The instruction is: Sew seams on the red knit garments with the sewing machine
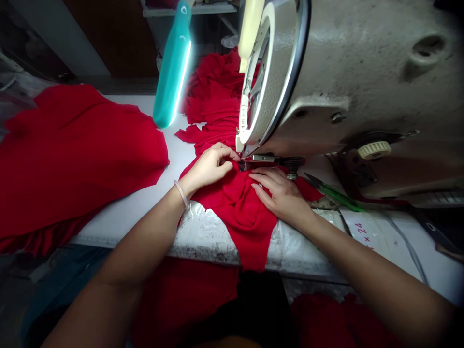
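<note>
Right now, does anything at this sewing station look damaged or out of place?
The clear plastic sheet along the table edge looks crumpled and grimy, and the sewing machine's casing is scuffed and worn.

Both bare forearms reach forward from the lower corners of the head view and converge at the center. The left hand sits with its back upward and its wrist slightly bent, and a pale bangle circles that wrist. Its fingers curl forward and down in a loose pinch. The right hand lies lower and flatter, palm down, with its fingers extended and slightly spread, pointing left. The fingertips of the two hands come close but stay just apart. The left forearm and right forearm angle inward.
</note>
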Action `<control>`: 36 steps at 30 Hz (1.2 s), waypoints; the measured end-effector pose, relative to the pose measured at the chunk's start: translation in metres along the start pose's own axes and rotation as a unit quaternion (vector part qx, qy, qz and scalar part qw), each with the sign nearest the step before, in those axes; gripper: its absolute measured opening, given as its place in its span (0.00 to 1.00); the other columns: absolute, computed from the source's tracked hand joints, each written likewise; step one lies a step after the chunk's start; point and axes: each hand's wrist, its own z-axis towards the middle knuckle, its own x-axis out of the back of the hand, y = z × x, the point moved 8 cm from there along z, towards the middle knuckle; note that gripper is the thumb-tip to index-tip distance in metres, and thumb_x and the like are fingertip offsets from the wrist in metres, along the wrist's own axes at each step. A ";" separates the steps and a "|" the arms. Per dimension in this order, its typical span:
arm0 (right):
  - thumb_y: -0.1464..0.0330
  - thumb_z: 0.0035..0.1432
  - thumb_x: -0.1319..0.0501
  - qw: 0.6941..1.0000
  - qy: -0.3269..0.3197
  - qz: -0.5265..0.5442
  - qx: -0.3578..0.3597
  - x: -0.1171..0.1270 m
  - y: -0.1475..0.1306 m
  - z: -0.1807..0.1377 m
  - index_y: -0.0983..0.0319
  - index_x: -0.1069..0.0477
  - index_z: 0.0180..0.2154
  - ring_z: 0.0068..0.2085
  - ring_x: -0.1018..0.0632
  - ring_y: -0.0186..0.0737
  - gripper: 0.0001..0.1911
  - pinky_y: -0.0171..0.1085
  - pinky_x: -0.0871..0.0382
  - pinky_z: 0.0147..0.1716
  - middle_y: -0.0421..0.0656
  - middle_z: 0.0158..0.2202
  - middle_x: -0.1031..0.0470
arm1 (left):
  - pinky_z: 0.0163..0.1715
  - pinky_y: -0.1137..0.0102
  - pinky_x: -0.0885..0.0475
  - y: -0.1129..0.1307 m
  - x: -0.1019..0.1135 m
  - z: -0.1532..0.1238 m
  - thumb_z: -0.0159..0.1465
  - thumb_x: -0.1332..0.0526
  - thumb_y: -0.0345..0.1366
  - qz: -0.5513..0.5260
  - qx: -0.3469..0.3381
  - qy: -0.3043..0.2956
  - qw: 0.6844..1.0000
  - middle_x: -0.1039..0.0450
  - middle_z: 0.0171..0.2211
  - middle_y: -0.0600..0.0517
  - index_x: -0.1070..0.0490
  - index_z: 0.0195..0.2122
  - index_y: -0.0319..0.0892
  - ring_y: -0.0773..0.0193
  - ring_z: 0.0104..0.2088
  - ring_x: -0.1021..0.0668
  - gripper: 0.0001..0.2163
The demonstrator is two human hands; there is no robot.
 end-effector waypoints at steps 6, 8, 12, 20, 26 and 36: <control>0.67 0.67 0.46 1.000 -0.002 -0.003 -0.005 0.000 0.000 0.000 0.59 0.26 0.50 0.53 0.24 0.49 0.14 0.50 0.28 0.54 0.48 0.52 0.23 | 0.46 0.68 0.30 0.001 0.001 0.005 0.66 0.41 0.30 -0.020 -0.026 0.018 0.999 0.26 0.38 0.48 0.22 0.39 0.40 0.61 0.42 0.24 0.08; 0.67 0.67 0.46 1.000 -0.002 -0.005 0.000 0.000 0.000 0.000 0.60 0.26 0.50 0.53 0.23 0.49 0.14 0.50 0.28 0.54 0.49 0.51 0.23 | 0.46 0.68 0.29 0.000 -0.001 0.005 0.66 0.38 0.34 -0.032 -0.029 0.015 0.999 0.26 0.38 0.48 0.21 0.40 0.40 0.61 0.42 0.24 0.07; 0.66 0.68 0.46 1.000 0.002 -0.007 0.003 0.000 -0.001 0.000 0.60 0.25 0.50 0.53 0.23 0.49 0.14 0.50 0.28 0.54 0.49 0.51 0.23 | 0.46 0.67 0.30 0.000 -0.004 0.006 0.66 0.37 0.36 -0.026 -0.045 0.011 0.999 0.25 0.38 0.48 0.21 0.38 0.41 0.60 0.42 0.25 0.06; 0.67 0.67 0.45 1.000 0.002 -0.006 0.001 0.001 -0.001 0.000 0.60 0.26 0.50 0.53 0.23 0.49 0.14 0.50 0.28 0.54 0.49 0.52 0.23 | 0.46 0.68 0.29 0.003 -0.004 0.005 0.61 0.40 0.25 -0.030 -0.036 -0.009 0.999 0.27 0.38 0.49 0.22 0.36 0.40 0.62 0.41 0.25 0.07; 0.66 0.67 0.45 1.000 -0.002 -0.002 0.006 0.001 0.000 0.000 0.61 0.25 0.50 0.53 0.23 0.49 0.15 0.49 0.28 0.54 0.50 0.52 0.23 | 0.34 0.71 0.30 -0.002 -0.004 0.005 0.61 0.38 0.29 -0.102 -0.014 0.019 0.994 0.29 0.41 0.49 0.26 0.40 0.38 0.67 0.32 0.27 0.07; 0.60 0.62 0.39 0.980 0.089 0.092 -0.155 0.017 0.008 0.011 0.56 0.20 0.42 0.49 0.19 0.47 0.12 0.45 0.29 0.56 0.42 0.44 0.18 | 0.48 0.67 0.30 0.005 -0.009 0.005 0.65 0.38 0.32 -0.089 -0.044 -0.036 0.994 0.26 0.38 0.47 0.21 0.36 0.38 0.60 0.44 0.25 0.06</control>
